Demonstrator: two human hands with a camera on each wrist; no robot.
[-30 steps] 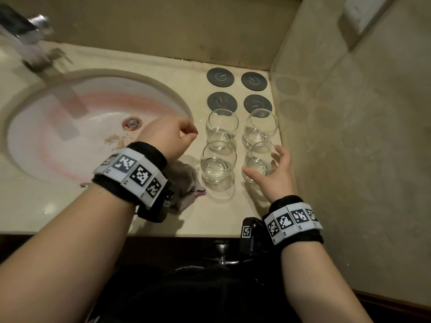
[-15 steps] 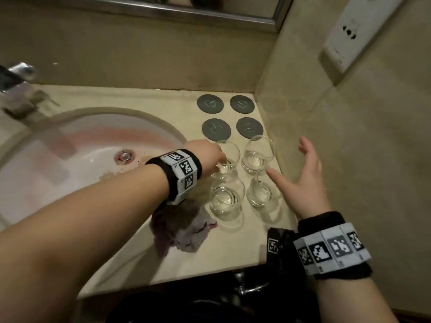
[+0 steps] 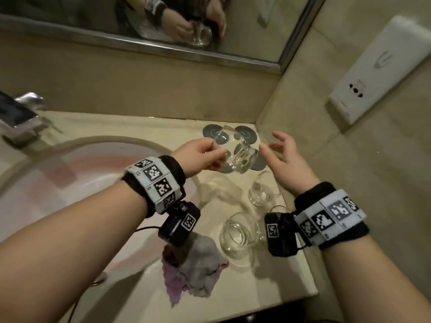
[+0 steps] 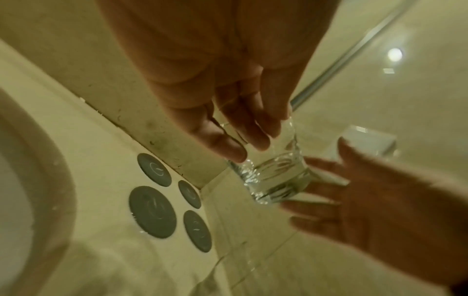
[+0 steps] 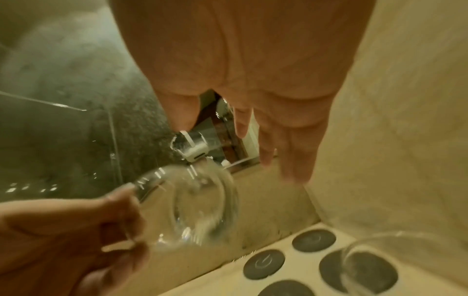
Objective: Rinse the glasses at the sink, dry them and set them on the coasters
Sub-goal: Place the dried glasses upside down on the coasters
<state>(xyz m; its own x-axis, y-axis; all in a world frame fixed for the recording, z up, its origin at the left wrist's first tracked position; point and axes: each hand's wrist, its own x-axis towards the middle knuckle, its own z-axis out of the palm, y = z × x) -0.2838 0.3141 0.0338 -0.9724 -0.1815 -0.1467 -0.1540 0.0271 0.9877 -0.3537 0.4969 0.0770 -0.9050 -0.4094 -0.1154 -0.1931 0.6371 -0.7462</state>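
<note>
My left hand (image 3: 211, 151) pinches the rim of a clear glass (image 3: 238, 151) and holds it tilted in the air above the four dark round coasters (image 3: 247, 134). The left wrist view shows its fingers (image 4: 240, 140) on the glass (image 4: 276, 176). My right hand (image 3: 277, 152) is open, fingers spread, close beside the glass's base; I cannot tell if it touches. In the right wrist view the glass (image 5: 192, 208) hangs below the right hand's fingers (image 5: 268, 148). Two more glasses (image 3: 261, 194) (image 3: 240, 231) stand on the counter; a third is mostly hidden behind my right wrist.
A crumpled grey-purple cloth (image 3: 196, 271) lies on the counter near the front edge. The sink basin (image 3: 70, 183) fills the left, with the faucet (image 3: 18, 117) at its back. A mirror (image 3: 163, 24) and a side wall with a socket plate (image 3: 377, 73) enclose the corner.
My left hand has taken one glass from the group and lifted it above the coasters. My right hand rose from the counter towards it. The head view tilted up to the mirror.
</note>
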